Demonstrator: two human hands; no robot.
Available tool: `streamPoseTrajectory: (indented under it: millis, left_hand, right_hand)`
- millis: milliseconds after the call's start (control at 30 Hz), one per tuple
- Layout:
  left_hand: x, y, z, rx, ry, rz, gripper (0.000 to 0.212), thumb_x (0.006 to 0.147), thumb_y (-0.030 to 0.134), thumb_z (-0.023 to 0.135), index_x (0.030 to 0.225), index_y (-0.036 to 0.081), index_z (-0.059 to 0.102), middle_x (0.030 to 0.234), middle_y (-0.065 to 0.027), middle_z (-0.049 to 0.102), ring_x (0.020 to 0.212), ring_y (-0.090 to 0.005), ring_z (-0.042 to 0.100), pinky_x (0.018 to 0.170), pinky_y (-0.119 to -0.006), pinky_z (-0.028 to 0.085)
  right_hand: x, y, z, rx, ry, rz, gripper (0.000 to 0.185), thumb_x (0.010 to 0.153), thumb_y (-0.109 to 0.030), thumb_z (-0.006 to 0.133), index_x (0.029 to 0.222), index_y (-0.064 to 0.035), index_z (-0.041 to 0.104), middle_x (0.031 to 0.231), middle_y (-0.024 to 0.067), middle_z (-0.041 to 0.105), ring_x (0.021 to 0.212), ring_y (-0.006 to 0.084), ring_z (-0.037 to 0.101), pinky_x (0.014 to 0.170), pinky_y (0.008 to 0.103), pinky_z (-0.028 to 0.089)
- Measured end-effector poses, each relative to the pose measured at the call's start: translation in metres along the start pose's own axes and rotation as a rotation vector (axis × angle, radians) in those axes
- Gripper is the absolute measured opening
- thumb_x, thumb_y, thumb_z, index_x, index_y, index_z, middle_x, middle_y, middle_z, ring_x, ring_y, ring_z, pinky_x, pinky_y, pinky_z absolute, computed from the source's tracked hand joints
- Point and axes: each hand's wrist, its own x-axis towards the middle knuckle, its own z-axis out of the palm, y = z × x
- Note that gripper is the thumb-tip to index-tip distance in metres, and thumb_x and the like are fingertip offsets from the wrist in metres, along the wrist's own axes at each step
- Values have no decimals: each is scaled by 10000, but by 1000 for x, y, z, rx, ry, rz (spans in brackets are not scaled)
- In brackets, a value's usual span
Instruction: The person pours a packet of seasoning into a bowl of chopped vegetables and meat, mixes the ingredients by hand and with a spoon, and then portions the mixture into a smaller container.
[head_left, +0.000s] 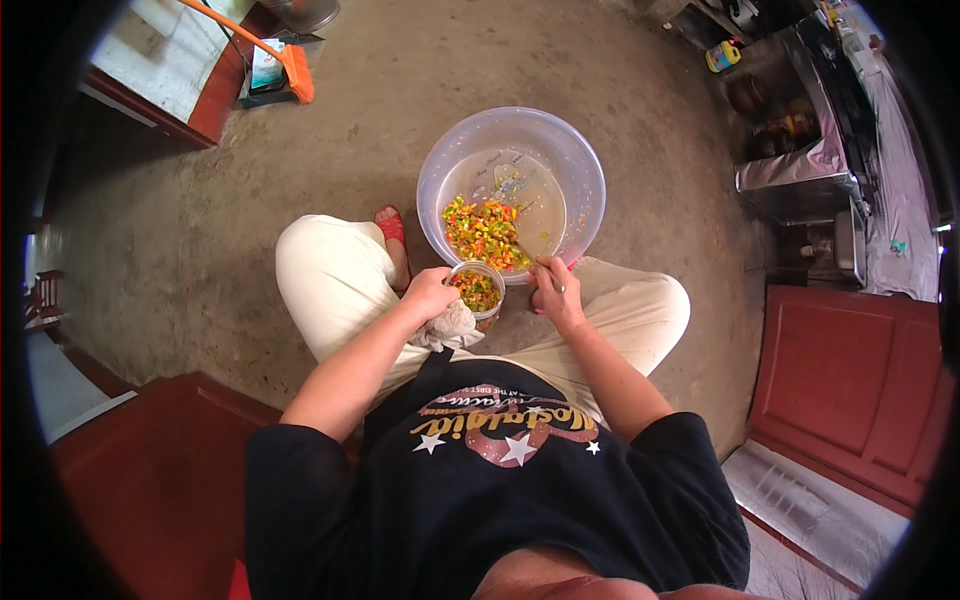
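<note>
A large translucent plastic basin stands on the floor in front of me. Chopped green, red and orange vegetables, which look like peppers, are heaped on its near left side. My right hand grips the handle of a metal spoon that reaches into the heap; its bowl is hidden. My left hand holds the rim of a clear jar, filled close to the top with the same chopped mix, against the basin's near edge. A greyish cloth hangs below the left hand, beside the jar.
An orange broom and a dustpan stand at the upper left. On the right are a foil-covered shelf unit, a yellow bottle and a red cabinet door. My knees flank the basin's near side.
</note>
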Motion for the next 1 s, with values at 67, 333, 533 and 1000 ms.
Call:
streamPoseTrajectory:
  millis: [67,333,533,1000]
  left_hand:
    - [-3,8,0,-20,-27,-41,328,697,84,553,1013,11,598,741,-116,613,661,-181,579,645,-305,454]
    - [-2,2,0,-4,-15,-27,371,698,50,539,1063,6,589,729,-73,608,625,-125,551,617,-266,446]
    - [-4,4,1,-2,-6,-10,372,698,47,539,1065,3,587,742,-82,614,627,-131,557,621,-270,449]
    - [2,8,2,73,25,-11,278,677,137,585,897,-29,618,781,-188,625,714,-270,612,685,-356,465]
  right_hand:
    - [13,2,1,307,48,185,199,877,-133,481,1020,4,492,888,143,622,780,208,634,670,295,499]
    - [25,24,0,911,137,510,204,893,-195,468,1016,-32,481,898,145,612,804,234,631,671,311,512]
    - [18,13,-15,885,164,439,198,898,-190,457,1014,-32,484,903,143,617,801,236,636,668,314,519]
    - [-16,-54,-60,857,66,287,237,907,-184,458,1038,8,500,905,159,616,785,240,634,702,333,515]
